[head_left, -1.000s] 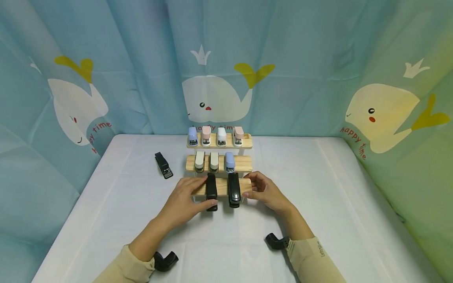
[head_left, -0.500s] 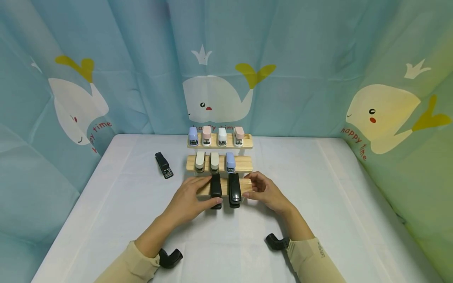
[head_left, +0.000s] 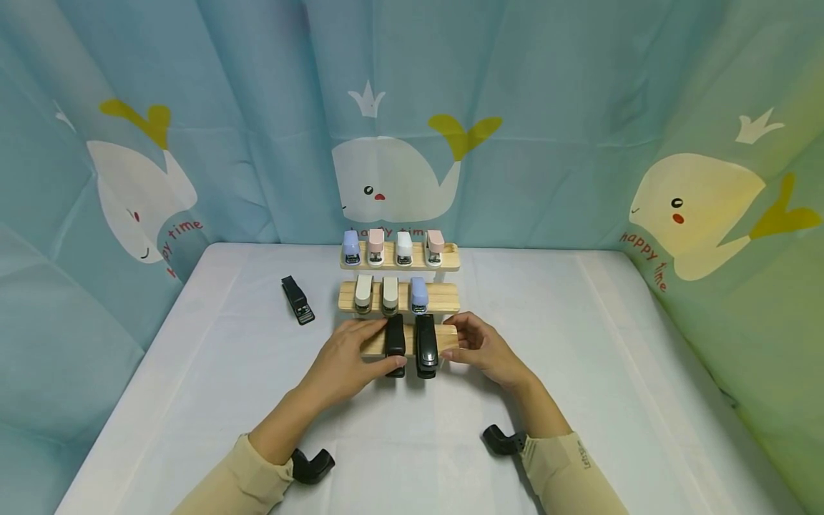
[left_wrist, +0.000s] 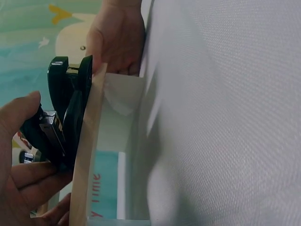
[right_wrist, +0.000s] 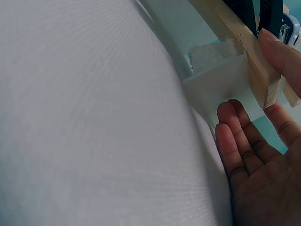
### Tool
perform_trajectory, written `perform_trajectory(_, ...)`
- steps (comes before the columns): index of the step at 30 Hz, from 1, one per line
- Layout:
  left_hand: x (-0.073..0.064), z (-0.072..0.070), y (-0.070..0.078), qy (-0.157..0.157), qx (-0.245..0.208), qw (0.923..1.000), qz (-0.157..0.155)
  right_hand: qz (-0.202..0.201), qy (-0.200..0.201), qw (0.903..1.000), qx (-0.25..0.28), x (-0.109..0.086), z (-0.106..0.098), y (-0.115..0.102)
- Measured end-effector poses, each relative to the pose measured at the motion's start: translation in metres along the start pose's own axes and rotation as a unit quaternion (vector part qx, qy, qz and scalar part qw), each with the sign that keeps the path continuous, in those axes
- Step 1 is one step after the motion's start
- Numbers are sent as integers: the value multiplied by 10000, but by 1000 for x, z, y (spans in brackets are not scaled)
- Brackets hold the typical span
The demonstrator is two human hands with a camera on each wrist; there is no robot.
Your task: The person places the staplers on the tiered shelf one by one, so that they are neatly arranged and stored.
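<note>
On the lowest board (head_left: 447, 336) of a tiered wooden rack lie two black staplers side by side. My left hand (head_left: 341, 363) grips the left stapler (head_left: 395, 335), its thumb at the near end and its fingers at the far end. Just to the right lies the other black stapler (head_left: 426, 345), close beside it in the left wrist view. My right hand (head_left: 486, 352) holds the right end of the same board. In the right wrist view its thumb (right_wrist: 280, 59) is against the board's upper side, with the other fingers below and beside it.
The middle board (head_left: 443, 297) carries two cream mini staplers and a blue one (head_left: 419, 295). Several pastel mini staplers stand on the top board (head_left: 452, 256). Another black stapler (head_left: 298, 300) lies on the white table (head_left: 193, 372), left of the rack. A whale-print curtain (head_left: 547, 179) surrounds the table.
My left hand has slid the gripped stapler to the right along the lowest board and slightly away from me, closer to the other black stapler. My right hand has stayed at the board's end.
</note>
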State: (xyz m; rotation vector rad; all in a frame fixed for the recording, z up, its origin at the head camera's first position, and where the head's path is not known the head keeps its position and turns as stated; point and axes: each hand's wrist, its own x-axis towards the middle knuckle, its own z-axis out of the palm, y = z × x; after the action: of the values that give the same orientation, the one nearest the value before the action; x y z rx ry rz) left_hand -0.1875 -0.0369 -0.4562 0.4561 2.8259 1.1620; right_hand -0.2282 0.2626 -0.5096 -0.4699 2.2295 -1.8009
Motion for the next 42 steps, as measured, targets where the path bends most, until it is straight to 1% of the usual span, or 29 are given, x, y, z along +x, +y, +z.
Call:
perform_trajectory(5, 1, 0, 0, 8, -8, 10000, 10, 20, 6, 10000, -6, 0, 0, -1)
perform_trajectory(13, 1, -1, 1, -44, -66, 9999, -96, -17, -21, 10000, 57, -1, 0, -2)
perform_trajectory(19, 0, -1, 0, -35, -57, 10000, -46, -52, -33, 9999, 91, -1, 0, -1)
perform_trajectory(24, -2, -2, -3, 32, -111, 9999, 53, -124, -26, 9999, 70, 0, 0, 2)
perform_trajectory(28, -4, -5, -6, 119, -146, 9998, 82, -101, -9, 9999, 75, 0, 0, 3)
perform_trajectory(35, -9, -12, -8, 350, -251, 9989, 192, -96, -16, 9999, 86, -1, 1, 1)
perform_trajectory(42, -16, -18, -13, 413, -318, 9982, 290, -41, 27, 10000, -36, -2, 1, 0)
